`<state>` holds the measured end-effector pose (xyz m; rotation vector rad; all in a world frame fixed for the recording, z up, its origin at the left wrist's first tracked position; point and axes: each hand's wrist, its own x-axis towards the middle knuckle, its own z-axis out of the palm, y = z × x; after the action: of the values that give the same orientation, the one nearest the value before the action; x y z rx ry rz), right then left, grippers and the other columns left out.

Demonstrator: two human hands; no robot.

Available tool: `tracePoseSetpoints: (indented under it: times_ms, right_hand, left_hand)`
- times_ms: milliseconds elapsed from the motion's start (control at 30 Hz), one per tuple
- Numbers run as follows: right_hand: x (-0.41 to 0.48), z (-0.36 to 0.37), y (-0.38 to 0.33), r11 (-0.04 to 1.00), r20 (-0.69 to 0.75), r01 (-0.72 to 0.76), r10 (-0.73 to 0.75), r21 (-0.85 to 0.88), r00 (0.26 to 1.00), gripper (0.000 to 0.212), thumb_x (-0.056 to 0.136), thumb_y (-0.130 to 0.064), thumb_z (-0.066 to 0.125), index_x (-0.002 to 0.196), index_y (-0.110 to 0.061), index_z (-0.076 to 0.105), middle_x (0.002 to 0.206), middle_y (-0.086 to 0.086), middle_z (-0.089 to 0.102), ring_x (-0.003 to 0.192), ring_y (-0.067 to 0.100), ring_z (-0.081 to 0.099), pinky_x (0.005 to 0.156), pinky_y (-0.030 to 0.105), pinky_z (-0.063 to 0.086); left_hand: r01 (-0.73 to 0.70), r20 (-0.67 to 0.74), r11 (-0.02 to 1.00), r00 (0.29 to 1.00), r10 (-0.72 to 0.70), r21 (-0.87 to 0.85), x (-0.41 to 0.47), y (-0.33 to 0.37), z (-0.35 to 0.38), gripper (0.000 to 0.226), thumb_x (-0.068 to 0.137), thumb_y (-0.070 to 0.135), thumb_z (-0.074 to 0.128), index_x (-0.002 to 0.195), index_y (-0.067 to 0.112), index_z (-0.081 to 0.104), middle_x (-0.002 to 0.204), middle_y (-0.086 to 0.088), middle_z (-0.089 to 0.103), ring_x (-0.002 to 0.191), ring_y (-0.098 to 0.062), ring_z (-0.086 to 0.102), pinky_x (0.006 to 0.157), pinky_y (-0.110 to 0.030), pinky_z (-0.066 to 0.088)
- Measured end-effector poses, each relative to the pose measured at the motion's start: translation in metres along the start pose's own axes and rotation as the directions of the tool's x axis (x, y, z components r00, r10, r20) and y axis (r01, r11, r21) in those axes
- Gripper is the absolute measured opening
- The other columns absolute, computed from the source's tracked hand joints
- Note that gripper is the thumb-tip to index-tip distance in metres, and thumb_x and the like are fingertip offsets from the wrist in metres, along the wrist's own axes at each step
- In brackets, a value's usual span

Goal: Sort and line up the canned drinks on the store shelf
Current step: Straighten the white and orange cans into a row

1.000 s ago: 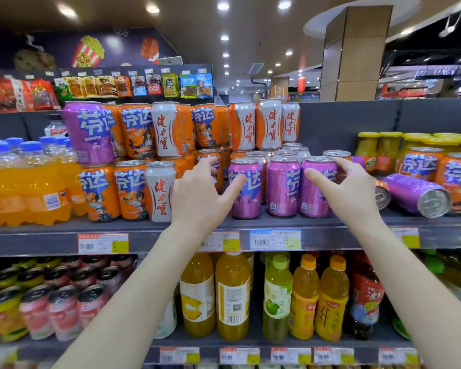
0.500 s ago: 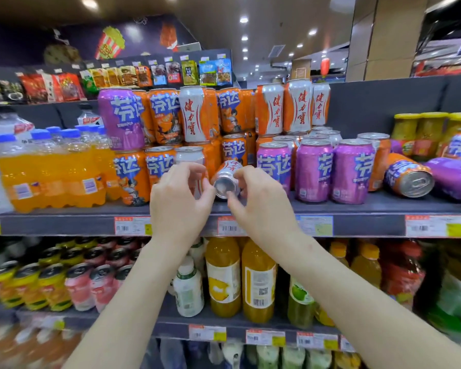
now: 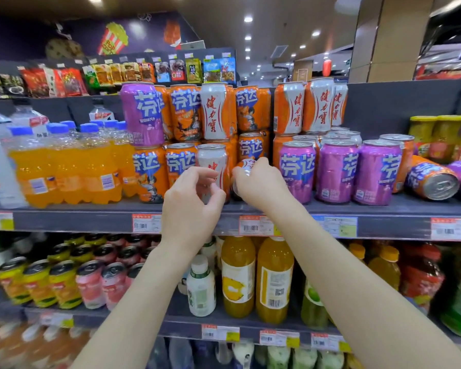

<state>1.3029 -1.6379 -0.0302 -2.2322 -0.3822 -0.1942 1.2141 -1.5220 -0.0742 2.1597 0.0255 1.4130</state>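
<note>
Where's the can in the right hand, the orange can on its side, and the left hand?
held can [image 3: 246, 165], head view, white part showing above the fingers
tipped orange can [image 3: 440, 186], head view, its silver end
left hand [image 3: 193, 201], head view, back of the hand

Shelf [image 3: 399, 209]: dark grey, with price tags [image 3: 250, 225] along its front edge.
Landmark: white can [image 3: 213, 159], upright at the front.
Left of the white can: two upright orange cans [image 3: 180, 166], then orange soda bottles [image 3: 64, 171].
Just right of the white can: tilted can [image 3: 246, 165], mostly hidden.
Further right of the white can: three upright purple cans [image 3: 336, 171], then a toppled orange can [image 3: 431, 179] with its end facing out.
</note>
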Motion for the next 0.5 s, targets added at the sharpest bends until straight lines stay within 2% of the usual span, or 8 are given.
tracePoseSetpoints:
  times_ms: [167,233,300,400,500]
  right_hand:
    - [0.006,0.009,-0.003,0.998,-0.109,-0.025,0.019,-0.054,0.994,0.058,0.095,-0.048,0.06,0.136,-0.009,0.043,0.134,0.016,0.049,0.11,0.03,0.057,0.074,0.034,0.042]
    - [0.003,0.011,0.001,0.999,-0.16,0.003,-0.01,-0.042,0.987,0.052,0.095,-0.046,0.06,0.13,-0.011,0.048,0.129,0.014,0.051,0.097,0.025,0.052,0.065,0.028,0.038]
    - [-0.002,0.013,0.002,0.999,-0.205,0.021,-0.029,-0.041,0.978,0.046,0.093,-0.046,0.059,0.124,-0.013,0.051,0.122,0.01,0.052,0.089,0.021,0.047,0.058,0.028,0.032]
    - [-0.009,0.015,0.0,0.997,-0.248,0.025,-0.042,-0.071,0.968,0.044,0.091,-0.047,0.058,0.122,-0.017,0.051,0.113,0.003,0.047,0.087,0.02,0.047,0.068,0.032,0.035]
    - [-0.016,0.017,0.001,0.992,-0.277,0.043,-0.075,-0.119,0.958,0.043,0.09,-0.049,0.058,0.121,-0.021,0.05,0.111,0.001,0.045,0.09,0.02,0.053,0.069,0.034,0.042]
  left_hand:
    - [0.031,-0.006,0.997,0.999,-0.032,-0.075,0.001,-0.004,-0.001,0.018,0.092,0.013,0.065,0.108,0.019,0.068,0.092,0.012,0.069,0.084,-0.003,0.066,0.072,-0.016,0.052]
    - [0.035,0.002,0.995,0.999,-0.035,-0.095,0.001,-0.005,0.0,0.018,0.092,0.012,0.064,0.108,0.018,0.068,0.091,0.011,0.069,0.083,-0.004,0.066,0.071,-0.014,0.051]
    - [0.032,0.017,0.994,0.999,-0.031,-0.106,0.0,-0.007,0.001,0.019,0.092,0.011,0.063,0.108,0.018,0.068,0.091,0.01,0.069,0.083,-0.005,0.066,0.07,-0.013,0.05]
    - [0.039,0.024,0.991,0.999,-0.036,-0.127,0.0,-0.01,0.003,0.019,0.091,0.01,0.063,0.108,0.018,0.067,0.091,0.01,0.069,0.083,-0.006,0.066,0.07,-0.013,0.05]
    - [0.043,0.031,0.989,0.999,-0.039,-0.139,0.0,-0.01,0.005,0.019,0.091,0.011,0.063,0.108,0.018,0.067,0.09,0.011,0.068,0.082,-0.005,0.066,0.07,-0.012,0.049]
